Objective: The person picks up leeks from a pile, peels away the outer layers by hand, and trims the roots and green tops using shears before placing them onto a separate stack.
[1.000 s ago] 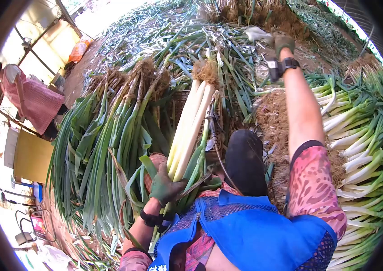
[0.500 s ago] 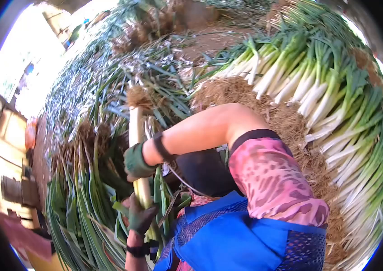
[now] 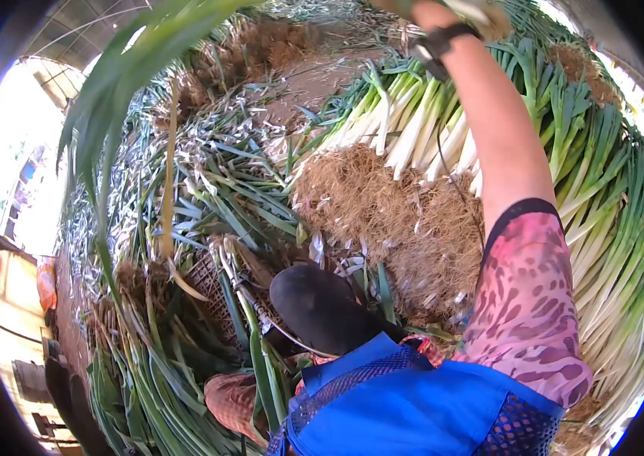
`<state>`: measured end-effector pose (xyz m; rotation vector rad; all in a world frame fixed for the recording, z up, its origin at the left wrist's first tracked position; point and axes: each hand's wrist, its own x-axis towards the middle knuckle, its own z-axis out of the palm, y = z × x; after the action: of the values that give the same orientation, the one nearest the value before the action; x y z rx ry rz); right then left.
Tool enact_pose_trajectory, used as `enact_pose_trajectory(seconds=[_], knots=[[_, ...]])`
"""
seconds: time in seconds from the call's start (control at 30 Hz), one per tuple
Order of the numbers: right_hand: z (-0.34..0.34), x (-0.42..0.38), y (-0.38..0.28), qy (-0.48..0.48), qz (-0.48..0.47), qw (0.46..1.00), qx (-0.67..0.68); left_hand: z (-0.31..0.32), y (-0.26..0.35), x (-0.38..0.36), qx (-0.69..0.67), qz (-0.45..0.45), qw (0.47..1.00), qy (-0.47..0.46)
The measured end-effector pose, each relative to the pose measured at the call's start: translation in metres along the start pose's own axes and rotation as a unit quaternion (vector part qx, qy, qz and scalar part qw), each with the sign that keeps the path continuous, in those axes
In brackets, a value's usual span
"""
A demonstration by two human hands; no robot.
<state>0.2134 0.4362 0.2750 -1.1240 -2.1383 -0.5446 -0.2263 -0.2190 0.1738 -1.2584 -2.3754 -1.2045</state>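
Note:
At the top edge of the head view, my gloved right hand [image 3: 404, 6] is partly cut off, and its fingers are wrapped round a leek [image 3: 159, 49]. The long green leaves sweep blurred to the upper left, while its white stem and brown roots show right of the hand. The arm is stretched out over a row of leeks [image 3: 443, 114] with white stems and a bed of brown roots [image 3: 398, 220]. My left hand is out of view. Near my dark-covered knee [image 3: 322, 304], a loose leek [image 3: 250, 311] leans with its root end up.
Untrimmed leeks [image 3: 147, 357] stand bunched at the lower left, roots up. Stripped leaves [image 3: 238, 190] litter the ground in the middle and left. More rooted leeks [image 3: 254, 45] lie at the back. An orange bag [image 3: 46, 285] sits at the far left.
My right hand has swung from the left middle up to the top edge, carrying the leek, which now lies crosswise. My left hand has left the leek and the view.

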Motion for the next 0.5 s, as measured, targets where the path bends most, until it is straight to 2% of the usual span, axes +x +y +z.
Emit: enact_pose_trajectory(seconds=[0.03,0.07,0.1,0.13,0.17,0.2,0.23,0.27,0.3,0.33,0.37,0.4,0.43,0.47,0.5], knots=[[0.003,-0.021,0.022,-0.015,0.128,0.992,0.01,-0.001,-0.035,-0.001,-0.059,-0.032,0.998,-0.017],[0.009,-0.036,0.044,-0.099,0.266,0.959,-0.01,0.009,-0.071,0.002,-0.117,-0.065,0.99,-0.034],[0.043,-0.045,0.084,-0.112,0.283,0.953,0.014,0.038,-0.063,0.001,-0.148,-0.087,0.984,-0.042],[0.086,-0.062,0.122,-0.125,0.298,0.945,0.04,0.064,-0.069,-0.004,-0.18,-0.162,0.968,-0.06],[0.128,-0.09,0.149,-0.109,0.357,0.919,0.124,0.091,-0.083,-0.011,-0.163,-0.193,0.963,-0.093],[0.166,-0.115,0.178,-0.215,0.286,0.923,0.139,0.124,-0.114,-0.019,-0.195,-0.208,0.951,-0.118],[0.183,-0.146,0.164,-0.207,0.494,0.764,0.359,0.165,-0.126,-0.034,-0.249,-0.289,0.914,-0.134],[0.23,-0.172,0.184,-0.201,0.534,0.757,0.318,0.2,-0.082,-0.039,-0.194,-0.328,0.903,-0.201],[0.238,-0.189,0.18,-0.217,0.566,0.715,0.348,0.225,-0.082,-0.045,-0.137,-0.278,0.898,-0.312],[0.245,-0.205,0.174,-0.231,0.599,0.67,0.373,0.262,-0.107,-0.064,-0.169,-0.318,0.872,-0.333],[0.249,-0.215,0.165,-0.191,0.635,0.631,0.403,0.292,-0.125,-0.083,-0.201,-0.356,0.842,-0.352],[0.255,-0.222,0.158,-0.151,0.668,0.589,0.428,0.311,-0.089,-0.087,-0.204,-0.426,0.8,-0.369],[0.243,-0.217,0.15,-0.169,0.665,0.598,0.415,0.331,-0.089,-0.09,-0.188,-0.397,0.777,-0.452],[0.227,-0.216,0.144,-0.187,0.662,0.606,0.399,0.352,-0.095,-0.101,-0.134,-0.389,0.786,-0.462],[0.272,-0.227,0.185,-0.184,0.668,0.591,0.413,0.372,-0.103,-0.11,-0.107,-0.41,0.77,-0.477]])
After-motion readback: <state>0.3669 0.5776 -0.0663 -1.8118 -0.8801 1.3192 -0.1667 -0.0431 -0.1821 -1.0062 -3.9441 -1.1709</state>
